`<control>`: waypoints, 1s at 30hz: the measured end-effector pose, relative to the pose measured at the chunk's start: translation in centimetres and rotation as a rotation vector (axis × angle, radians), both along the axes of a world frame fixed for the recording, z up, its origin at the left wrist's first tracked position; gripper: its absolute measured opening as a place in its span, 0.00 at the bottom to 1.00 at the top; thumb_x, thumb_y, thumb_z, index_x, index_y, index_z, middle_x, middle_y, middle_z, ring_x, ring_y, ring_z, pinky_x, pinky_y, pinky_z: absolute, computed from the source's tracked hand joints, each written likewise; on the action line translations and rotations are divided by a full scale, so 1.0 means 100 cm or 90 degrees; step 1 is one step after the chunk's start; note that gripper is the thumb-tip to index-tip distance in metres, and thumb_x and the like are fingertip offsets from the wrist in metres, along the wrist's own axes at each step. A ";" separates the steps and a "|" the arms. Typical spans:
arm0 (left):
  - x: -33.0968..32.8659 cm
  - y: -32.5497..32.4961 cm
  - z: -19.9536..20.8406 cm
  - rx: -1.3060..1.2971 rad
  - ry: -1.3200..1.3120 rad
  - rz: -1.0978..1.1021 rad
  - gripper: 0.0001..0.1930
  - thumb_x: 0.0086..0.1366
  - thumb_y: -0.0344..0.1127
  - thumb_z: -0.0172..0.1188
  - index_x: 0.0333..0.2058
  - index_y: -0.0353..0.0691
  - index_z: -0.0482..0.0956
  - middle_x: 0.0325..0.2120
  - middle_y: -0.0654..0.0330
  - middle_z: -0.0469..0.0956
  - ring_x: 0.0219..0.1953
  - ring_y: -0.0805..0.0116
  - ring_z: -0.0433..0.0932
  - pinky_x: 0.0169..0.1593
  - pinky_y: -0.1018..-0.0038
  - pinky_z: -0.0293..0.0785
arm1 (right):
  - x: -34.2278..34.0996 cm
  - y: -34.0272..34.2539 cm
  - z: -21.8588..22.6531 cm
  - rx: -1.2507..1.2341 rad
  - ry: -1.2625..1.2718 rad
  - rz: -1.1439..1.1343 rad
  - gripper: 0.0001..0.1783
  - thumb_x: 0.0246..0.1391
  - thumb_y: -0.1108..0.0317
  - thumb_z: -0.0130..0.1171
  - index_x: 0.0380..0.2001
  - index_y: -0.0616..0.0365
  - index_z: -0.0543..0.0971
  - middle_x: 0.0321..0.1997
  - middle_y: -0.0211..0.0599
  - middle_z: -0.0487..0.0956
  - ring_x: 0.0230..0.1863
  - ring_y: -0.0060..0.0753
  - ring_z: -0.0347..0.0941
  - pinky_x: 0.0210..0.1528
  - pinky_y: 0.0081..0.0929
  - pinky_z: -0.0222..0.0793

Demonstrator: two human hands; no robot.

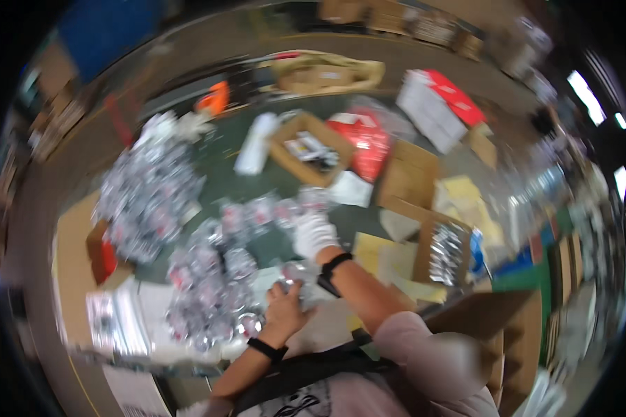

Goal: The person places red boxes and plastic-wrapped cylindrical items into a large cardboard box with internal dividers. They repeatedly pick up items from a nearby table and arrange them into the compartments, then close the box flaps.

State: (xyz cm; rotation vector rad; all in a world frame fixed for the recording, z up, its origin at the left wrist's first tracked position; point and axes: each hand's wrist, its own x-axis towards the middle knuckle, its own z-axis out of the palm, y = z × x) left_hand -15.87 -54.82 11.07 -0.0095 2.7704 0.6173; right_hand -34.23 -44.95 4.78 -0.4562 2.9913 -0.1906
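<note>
The left hand [285, 313] held its fingers curled on a clear-wrapped packet [294, 272] at the near side; the gloved right hand [315, 235] lay farther right, at the right end of a row of packets [260, 210], its fingers too blurred to tell. The step seemed to be laying out packets; the next move called for a light grip

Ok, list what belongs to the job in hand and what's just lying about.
Likely in use:
clear packet at the left hand
row of packets by the gloved right hand
large packet pile

Probably lying about, away from both hands:
red-and-white box
orange object
red package
</note>
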 end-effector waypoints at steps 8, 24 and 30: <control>-0.004 -0.001 -0.072 0.006 0.179 -0.060 0.18 0.59 0.42 0.57 0.46 0.40 0.74 0.39 0.41 0.72 0.42 0.40 0.71 0.45 0.50 0.69 | 0.160 0.179 0.130 -0.608 -0.330 -0.233 0.25 0.42 0.57 0.58 0.46 0.53 0.79 0.34 0.45 0.81 0.33 0.39 0.79 0.38 0.32 0.75; 0.036 0.137 0.052 0.333 0.083 -0.119 0.24 0.60 0.22 0.44 0.56 0.32 0.71 0.61 0.39 0.61 0.62 0.43 0.62 0.65 0.64 0.57 | 0.506 0.726 0.140 -0.097 -0.305 -0.818 0.26 0.48 0.47 0.50 0.43 0.52 0.81 0.45 0.47 0.81 0.46 0.49 0.78 0.46 0.37 0.73; 0.117 0.208 0.097 0.058 0.125 -0.180 0.29 0.48 0.16 0.47 0.52 0.33 0.73 0.56 0.36 0.67 0.58 0.38 0.65 0.63 0.56 0.59 | 0.468 0.783 -0.042 -0.196 -0.508 -0.348 0.25 0.47 0.57 0.58 0.45 0.63 0.79 0.50 0.51 0.79 0.49 0.47 0.77 0.47 0.39 0.72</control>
